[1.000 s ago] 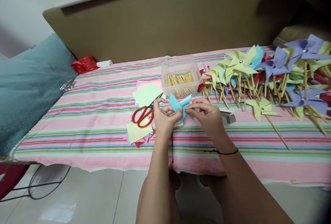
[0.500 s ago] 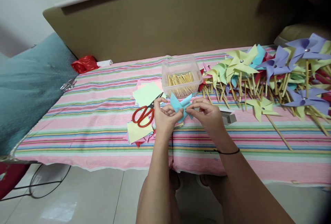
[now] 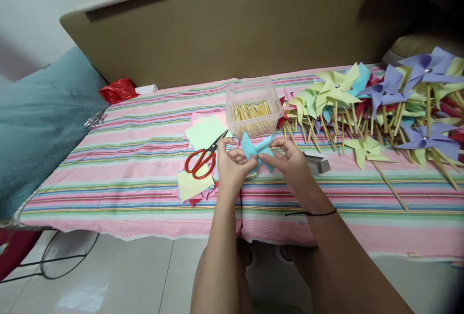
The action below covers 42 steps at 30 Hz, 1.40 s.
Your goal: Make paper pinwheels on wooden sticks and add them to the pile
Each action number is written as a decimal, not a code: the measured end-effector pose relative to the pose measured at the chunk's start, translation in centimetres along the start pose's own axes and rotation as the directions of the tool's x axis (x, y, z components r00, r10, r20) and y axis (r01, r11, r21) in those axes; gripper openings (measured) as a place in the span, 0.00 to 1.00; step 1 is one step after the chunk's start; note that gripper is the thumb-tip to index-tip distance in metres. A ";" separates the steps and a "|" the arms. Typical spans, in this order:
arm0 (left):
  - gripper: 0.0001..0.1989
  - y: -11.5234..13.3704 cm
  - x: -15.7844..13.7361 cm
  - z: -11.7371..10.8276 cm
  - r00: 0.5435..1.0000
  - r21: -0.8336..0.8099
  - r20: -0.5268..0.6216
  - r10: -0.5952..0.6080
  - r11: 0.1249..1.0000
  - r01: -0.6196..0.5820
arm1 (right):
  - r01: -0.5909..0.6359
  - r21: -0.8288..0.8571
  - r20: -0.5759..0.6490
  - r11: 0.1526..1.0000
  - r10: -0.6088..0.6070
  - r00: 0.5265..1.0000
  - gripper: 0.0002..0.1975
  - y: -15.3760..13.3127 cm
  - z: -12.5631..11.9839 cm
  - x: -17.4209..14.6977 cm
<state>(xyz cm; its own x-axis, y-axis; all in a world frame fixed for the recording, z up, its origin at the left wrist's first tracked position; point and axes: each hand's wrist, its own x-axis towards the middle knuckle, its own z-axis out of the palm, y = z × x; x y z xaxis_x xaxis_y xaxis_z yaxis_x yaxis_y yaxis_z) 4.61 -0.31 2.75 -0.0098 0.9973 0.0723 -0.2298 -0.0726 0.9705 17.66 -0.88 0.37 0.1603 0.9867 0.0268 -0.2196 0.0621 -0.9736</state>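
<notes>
Between my two hands is a light blue paper pinwheel (image 3: 259, 148) with its blades folded in toward the middle. My left hand (image 3: 233, 163) pinches it near the centre from the left. From the right, my right hand (image 3: 288, 159) grips it with thumb and fingers. Close to my left hand lie red-handled scissors (image 3: 200, 163), their blades over a stack of pale green paper (image 3: 206, 131). A yellow paper square (image 3: 195, 183) tops another pile in front. Just beyond the pinwheel stands a clear plastic box (image 3: 254, 106) of short wooden sticks (image 3: 253, 115).
Many pinwheels on sticks (image 3: 337, 87) are heaped at the right, and a yellow pinwheel (image 3: 368, 152) lies before them. A small grey box (image 3: 317, 163) sits beside my right hand. Far left are a red plastic bag (image 3: 119, 91) and a blue cushion (image 3: 50, 125).
The blue pinwheel has turned and its blades are more spread. My right hand has shifted slightly right, its fingers now along the right-hand blades. My left hand keeps its pinch.
</notes>
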 end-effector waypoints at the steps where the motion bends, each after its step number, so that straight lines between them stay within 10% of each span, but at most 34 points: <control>1: 0.26 -0.1 0.0 0.0 1.000 -0.001 0.004 -0.006 1.000 0.006 | -0.017 0.039 -0.015 0.999 0.018 1.000 0.24 0.1 0.0 0.0; 42: 0.24 0.2 -0.2 -0.3 0.998 0.051 0.026 -0.064 0.997 0.062 | 0.038 -0.066 0.025 0.997 -0.037 0.999 0.36 -0.6 -0.8 0.0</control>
<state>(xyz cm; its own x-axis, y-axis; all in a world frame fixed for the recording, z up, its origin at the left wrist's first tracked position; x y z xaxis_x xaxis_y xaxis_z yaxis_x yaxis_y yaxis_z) 4.28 -0.52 2.82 0.0301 0.9994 0.0162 -0.1805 -0.0105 0.9835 18.56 -1.04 0.74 0.1442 0.9872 0.0680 -0.1492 0.0897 -0.9847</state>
